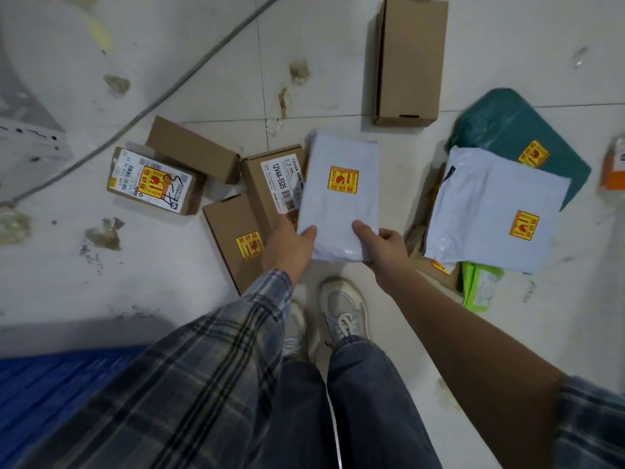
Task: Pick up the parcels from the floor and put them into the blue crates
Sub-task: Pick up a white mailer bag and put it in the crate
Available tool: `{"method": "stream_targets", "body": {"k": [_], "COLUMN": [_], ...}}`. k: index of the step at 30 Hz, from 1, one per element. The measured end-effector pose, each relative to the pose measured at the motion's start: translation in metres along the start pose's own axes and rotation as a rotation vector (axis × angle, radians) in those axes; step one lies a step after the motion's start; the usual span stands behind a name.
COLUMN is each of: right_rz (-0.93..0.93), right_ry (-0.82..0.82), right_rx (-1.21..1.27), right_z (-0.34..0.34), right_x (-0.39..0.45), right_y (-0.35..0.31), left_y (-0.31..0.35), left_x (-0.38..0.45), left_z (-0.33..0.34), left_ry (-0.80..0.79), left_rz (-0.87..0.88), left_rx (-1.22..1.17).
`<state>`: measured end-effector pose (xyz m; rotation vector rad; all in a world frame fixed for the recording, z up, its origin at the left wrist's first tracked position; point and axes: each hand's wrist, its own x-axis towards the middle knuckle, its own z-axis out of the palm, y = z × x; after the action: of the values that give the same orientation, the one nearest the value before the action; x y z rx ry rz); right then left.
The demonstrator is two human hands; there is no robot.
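I hold a white poly mailer [341, 198] with a yellow and red fragile sticker by its near edge, above the floor. My left hand [289, 243] grips its left corner and my right hand [384, 245] grips its right corner, thumbs on top. Around it on the tiled floor lie other parcels: a second white mailer [490, 211], a teal mailer [517, 133], a tall brown box [409, 59], a labelled brown box [152, 181], and several more cardboard boxes [270, 177]. A corner of a blue crate [44, 384] shows at the lower left.
A grey cable [142, 111] runs diagonally across the floor at the upper left. A green mailer [478, 289] and an orange item [614, 167] lie at the right. My shoes [341, 313] stand just behind the parcels. The floor is stained.
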<state>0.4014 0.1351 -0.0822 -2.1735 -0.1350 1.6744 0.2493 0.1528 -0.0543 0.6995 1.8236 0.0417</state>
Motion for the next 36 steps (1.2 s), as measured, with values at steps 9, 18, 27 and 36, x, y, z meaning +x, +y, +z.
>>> {"method": "stream_targets", "body": {"k": [9,18,27,36], "right_rz": [-0.446,-0.686,-0.025,0.002], "right_ry": [0.132,-0.045,-0.319,-0.559], "right_rx": [-0.369,-0.668,-0.202,-0.203], "right_z": [0.014,0.026,-0.005,0.012], "right_x": [-0.102,-0.143,-0.113,-0.126], "right_y": [0.000,0.016,-0.020,-0.037], "left_y": [0.043,0.038,-0.028,-0.044], "left_x": [-0.072,-0.068,-0.079,-0.084], "left_z": [0.004,-0.023,-0.069,-0.085], "left_ry": [-0.021,0.094,-0.247,-0.167], "left_rz": [0.178,-0.028,-0.139,-0.040], "left_rx": [0.134,-0.141,-0.844,-0.970]}}
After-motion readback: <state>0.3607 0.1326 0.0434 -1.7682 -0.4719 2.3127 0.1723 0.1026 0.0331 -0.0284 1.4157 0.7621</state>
